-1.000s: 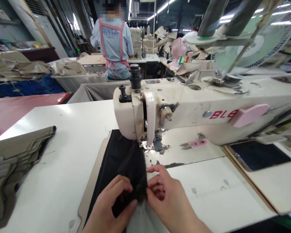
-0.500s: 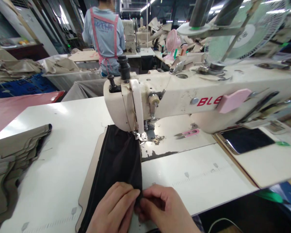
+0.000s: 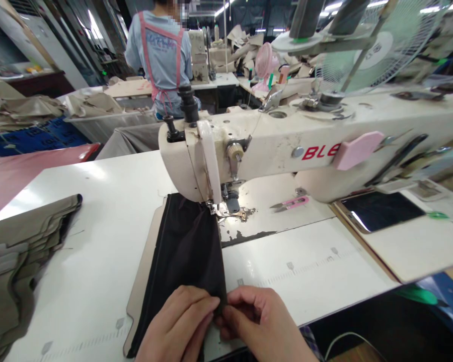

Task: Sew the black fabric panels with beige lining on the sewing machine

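A long piece of black fabric (image 3: pixel 184 246) lies over a beige panel (image 3: pixel 143 274) whose left edge sticks out from beneath. Its far end sits under the presser foot (image 3: pixel 212 207) of a cream sewing machine (image 3: pixel 256 146). My left hand (image 3: pixel 183 322) rests on the near part of the black fabric, fingers closed on its right edge. Right beside it, my right hand (image 3: pixel 258 322) pinches the same edge between thumb and forefinger. The fingertips of both hands nearly meet there, and the folded edge between them is partly hidden.
Stacked beige pieces (image 3: pixel 18 266) lie on the left of the white table (image 3: pixel 98 241). Pink thread snips (image 3: pixel 292 202) rest on the machine bed. A phone (image 3: pixel 381 211) lies to the right. Beyond the machine stands a person (image 3: pixel 162 55) in a pink-strapped apron, near a pink fan (image 3: pixel 265 63).
The hands, still gripping the black fabric's edge, have shifted very slightly to the right. The camera view has moved a little; the fabric's far end stays under the presser foot.
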`<state>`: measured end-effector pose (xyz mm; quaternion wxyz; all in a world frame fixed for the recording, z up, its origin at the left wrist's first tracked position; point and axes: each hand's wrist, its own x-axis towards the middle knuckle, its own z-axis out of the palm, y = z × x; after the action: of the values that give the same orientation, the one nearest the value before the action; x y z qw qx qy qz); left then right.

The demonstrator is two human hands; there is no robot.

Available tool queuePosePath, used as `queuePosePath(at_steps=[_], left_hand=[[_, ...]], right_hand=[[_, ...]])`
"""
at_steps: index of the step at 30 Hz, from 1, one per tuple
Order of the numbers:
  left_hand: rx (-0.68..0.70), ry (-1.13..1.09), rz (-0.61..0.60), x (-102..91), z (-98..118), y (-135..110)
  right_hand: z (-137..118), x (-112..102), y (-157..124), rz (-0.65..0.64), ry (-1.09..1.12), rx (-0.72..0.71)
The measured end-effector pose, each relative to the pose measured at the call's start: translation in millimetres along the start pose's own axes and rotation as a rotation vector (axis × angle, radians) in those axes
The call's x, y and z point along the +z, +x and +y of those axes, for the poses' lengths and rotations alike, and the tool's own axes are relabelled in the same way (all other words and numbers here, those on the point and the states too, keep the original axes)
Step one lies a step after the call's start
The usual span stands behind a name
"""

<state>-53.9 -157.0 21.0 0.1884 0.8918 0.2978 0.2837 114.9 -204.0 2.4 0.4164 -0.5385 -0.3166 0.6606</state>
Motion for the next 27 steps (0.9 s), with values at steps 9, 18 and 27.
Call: queuePosePath(at_steps=[9,18,27], left_hand=[[-0.145,-0.051,-0.031,9.5,-2.1,-4.1],[-0.148,-0.056,-0.013,3.0,-6.0,-3.1],[0.252,0.217,0.116,1.4,3.4,3.9]], right_hand=[[-4.0,-0.9,-2.4,0.001,-0.103,-0.055],[3.0,1.6,-1.2,0.031,-0.027,-0.020],[-8.8,0.6,-3.1,0.014,-0.100,-0.017]])
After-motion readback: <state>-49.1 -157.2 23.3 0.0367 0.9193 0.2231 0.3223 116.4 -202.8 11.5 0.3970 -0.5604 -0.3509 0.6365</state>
